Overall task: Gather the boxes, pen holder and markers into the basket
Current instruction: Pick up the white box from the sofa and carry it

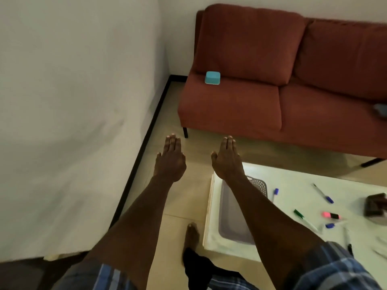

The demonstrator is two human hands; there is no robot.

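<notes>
Both arms extend forward, the left hand (170, 159) and right hand (227, 159) flat with fingers straight, grasping nothing. The grey perforated plastic basket (230, 216) sits at the white table's (356, 183) left end, the capped markers (304, 219) scattered beside it. A small teal rectangular box (212, 77) rests on the rust-red fabric sofa (293, 80).

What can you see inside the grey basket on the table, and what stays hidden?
The visible part of the basket shows only bare floor and walls, with no markers or boxes. The right forearm crosses over its right side, covering that part, so anything lying there cannot be seen.
</notes>
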